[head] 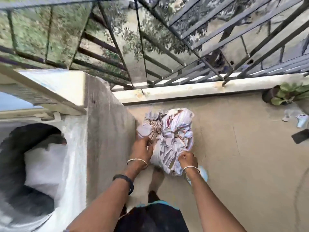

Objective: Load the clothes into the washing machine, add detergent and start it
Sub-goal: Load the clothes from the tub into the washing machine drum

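Note:
A crumpled bundle of white patterned cloth (168, 136) lies on the balcony floor beside the washing machine. My left hand (142, 149) holds its left side with curled fingers. At its near right edge my right hand (187, 159) pinches the fabric. The white top-loading washing machine (71, 148) stands at the left with its lid (55, 87) raised. Its dark drum opening (16, 148) holds a white garment (45, 169) and some dark cloth.
A low parapet (200, 88) with a metal grille (167, 47) runs along the far side. A potted plant (284, 94) sits at the far right. Small items and a dark flat object (301, 136) lie on the floor at right. My bare foot (156, 180) is below the bundle.

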